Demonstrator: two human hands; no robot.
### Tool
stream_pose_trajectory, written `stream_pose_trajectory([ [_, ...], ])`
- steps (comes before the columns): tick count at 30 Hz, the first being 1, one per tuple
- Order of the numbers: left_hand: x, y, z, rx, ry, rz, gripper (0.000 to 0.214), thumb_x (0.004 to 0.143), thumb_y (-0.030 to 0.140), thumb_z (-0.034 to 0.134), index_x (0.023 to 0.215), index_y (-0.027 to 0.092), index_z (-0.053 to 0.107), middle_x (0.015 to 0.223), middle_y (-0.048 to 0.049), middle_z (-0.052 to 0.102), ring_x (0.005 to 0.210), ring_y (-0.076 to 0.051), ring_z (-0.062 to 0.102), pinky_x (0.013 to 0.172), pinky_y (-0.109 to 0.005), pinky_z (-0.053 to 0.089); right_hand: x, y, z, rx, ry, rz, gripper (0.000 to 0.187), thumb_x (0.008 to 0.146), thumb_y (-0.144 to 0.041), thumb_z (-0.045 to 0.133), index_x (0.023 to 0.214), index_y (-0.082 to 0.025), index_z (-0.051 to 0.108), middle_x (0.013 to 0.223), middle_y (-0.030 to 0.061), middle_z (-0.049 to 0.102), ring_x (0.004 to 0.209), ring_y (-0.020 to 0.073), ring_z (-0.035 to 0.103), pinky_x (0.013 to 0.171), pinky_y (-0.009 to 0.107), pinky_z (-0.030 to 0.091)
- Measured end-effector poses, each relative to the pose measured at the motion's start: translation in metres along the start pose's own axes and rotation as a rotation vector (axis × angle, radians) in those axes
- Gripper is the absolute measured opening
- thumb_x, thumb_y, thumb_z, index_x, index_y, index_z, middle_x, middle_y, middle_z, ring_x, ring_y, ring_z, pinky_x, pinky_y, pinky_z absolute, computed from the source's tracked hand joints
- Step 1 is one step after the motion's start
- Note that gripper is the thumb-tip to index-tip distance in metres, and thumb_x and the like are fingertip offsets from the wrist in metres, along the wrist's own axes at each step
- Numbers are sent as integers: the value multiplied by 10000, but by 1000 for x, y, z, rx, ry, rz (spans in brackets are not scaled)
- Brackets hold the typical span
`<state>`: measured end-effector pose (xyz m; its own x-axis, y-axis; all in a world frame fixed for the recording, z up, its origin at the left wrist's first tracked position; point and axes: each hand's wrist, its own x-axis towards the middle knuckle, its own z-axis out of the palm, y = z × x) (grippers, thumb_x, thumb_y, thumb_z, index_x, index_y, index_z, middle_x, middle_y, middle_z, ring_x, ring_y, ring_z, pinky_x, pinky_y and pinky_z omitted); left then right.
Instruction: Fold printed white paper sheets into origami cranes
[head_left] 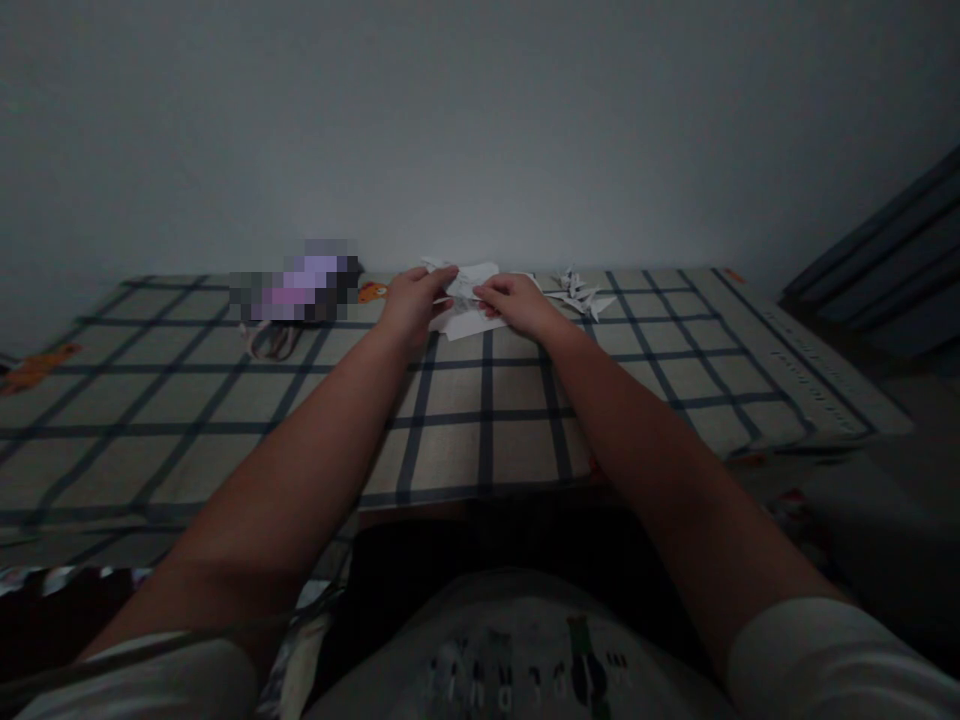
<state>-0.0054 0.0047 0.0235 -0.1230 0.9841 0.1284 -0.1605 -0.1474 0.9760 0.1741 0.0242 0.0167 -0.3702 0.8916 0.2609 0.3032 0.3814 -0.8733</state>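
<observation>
Near the far side of the table, both hands are on a piece of white paper (pixel 466 322) that looks creased or partly folded. My left hand (pixel 412 302) pinches its left side between thumb and fingers. Opposite it, my right hand (pixel 519 304) has thumb and fingers closed on the paper's right part. More white paper shows behind and under the fingers; whether it is one sheet or more I cannot tell. Just right of my right hand lie several small folded paper shapes (pixel 583 296), pointed like origami cranes.
A checked cloth (pixel 450 430) covers the table, which meets a plain wall (pixel 480 130). To the left rests a pixelated purple and dark object (pixel 307 285) with a looped strap (pixel 271 342) before it. Dark pleated fabric (pixel 892 240) hangs at the right.
</observation>
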Motion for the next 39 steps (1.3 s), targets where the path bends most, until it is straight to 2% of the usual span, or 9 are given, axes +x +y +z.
stream_pose_trajectory([
  [3, 3, 1, 1, -29, 18, -47, 201, 725, 222, 785, 731, 167, 592, 714, 9, 641, 628, -90, 587, 642, -217, 520, 1, 4, -1, -10, 67, -30, 215, 949, -332, 607, 828, -159, 651, 751, 11, 647, 637, 104, 558, 647, 241, 458],
  [5, 4, 1, 3, -54, 47, -78, 218, 749, 176, 773, 699, 161, 562, 692, 12, 627, 594, -75, 577, 640, -214, 528, 2, 6, -1, 7, 119, -87, 146, 927, -303, 629, 966, -166, 658, 882, 20, 671, 698, 106, 579, 702, 249, 482],
  [8, 4, 1, 5, -99, 71, -108, 228, 794, 119, 738, 680, 158, 544, 688, 5, 644, 591, -67, 597, 647, -202, 537, 3, 6, -1, -9, 127, -207, 264, 858, -243, 703, 1112, -201, 643, 1104, 44, 673, 926, 133, 625, 862, 277, 510],
  [10, 3, 2, 6, -95, 67, -125, 239, 806, 106, 732, 663, 157, 547, 639, 8, 631, 570, -68, 591, 627, -194, 530, 2, 4, 0, -56, 90, -262, 264, 827, -233, 737, 1079, -211, 660, 1158, 58, 664, 1071, 163, 614, 955, 308, 500],
  [15, -2, 3, 8, -34, -34, -180, 222, 839, 134, 716, 650, 141, 600, 580, -8, 617, 518, -71, 567, 559, -187, 487, -3, 0, 0, -181, 73, -311, 139, 842, -263, 743, 968, -208, 718, 1078, 68, 662, 1095, 192, 597, 1001, 350, 478],
  [24, 0, -1, 8, -78, 5, -135, 188, 807, 108, 749, 708, 142, 594, 691, -26, 687, 596, -73, 639, 645, -189, 542, 2, 2, -1, -219, 116, -303, 53, 878, -249, 707, 878, -207, 739, 971, 53, 651, 1007, 183, 594, 991, 345, 456],
  [31, 1, -4, 4, -128, -160, -107, 67, 771, 67, 729, 769, 124, 694, 776, -43, 728, 688, -85, 678, 765, -193, 575, 3, 2, -4, -207, 147, -297, 56, 881, -236, 701, 876, -196, 739, 1002, 63, 649, 1039, 186, 602, 1019, 349, 445],
  [35, 2, -3, 4, -96, -117, -101, 110, 721, 40, 740, 752, 126, 681, 791, -39, 724, 677, -83, 665, 843, -237, 578, 2, 3, -3, -212, 129, -303, 68, 886, -248, 700, 916, -206, 744, 1030, 60, 640, 1064, 185, 585, 1031, 342, 434],
  [39, 1, 0, 4, -61, -86, -118, 74, 737, 80, 736, 745, 121, 675, 759, -53, 715, 665, -98, 667, 798, -250, 581, 3, 2, -2, -215, 151, -294, 62, 888, -237, 688, 868, -188, 722, 983, 56, 629, 1032, 185, 575, 1015, 340, 428],
])
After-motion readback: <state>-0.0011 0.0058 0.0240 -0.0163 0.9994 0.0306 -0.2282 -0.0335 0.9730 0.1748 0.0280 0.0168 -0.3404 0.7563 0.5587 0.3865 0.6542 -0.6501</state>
